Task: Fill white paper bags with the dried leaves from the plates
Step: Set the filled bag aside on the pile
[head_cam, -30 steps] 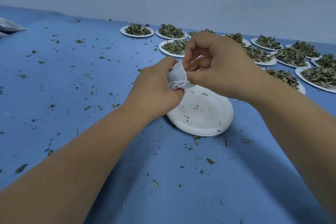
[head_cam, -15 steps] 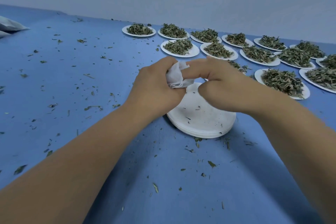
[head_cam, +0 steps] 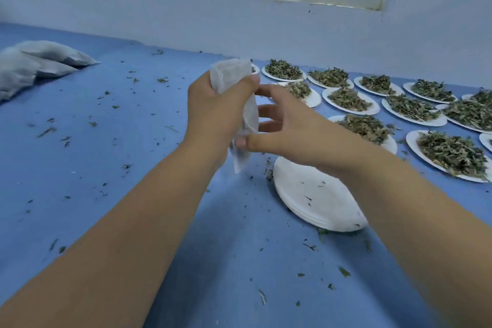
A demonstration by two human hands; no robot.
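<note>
White paper bag [head_cam: 234, 76] in left hand [head_cam: 213, 114], right hand [head_cam: 290, 128] splayed just beside it.

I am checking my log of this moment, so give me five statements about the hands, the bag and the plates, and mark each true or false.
1. The left hand grips the white paper bag up off the table. True.
2. The right hand holds a plate of leaves. False: it holds nothing; its fingers are spread beside the bag.
3. A stack of empty plates sits on the blue table under the right wrist. True.
4. The plates along the right are all bare. False: each that shows carries a heap of dried leaves.
5. Some pale bags lie at the far left of the table. True.
</note>
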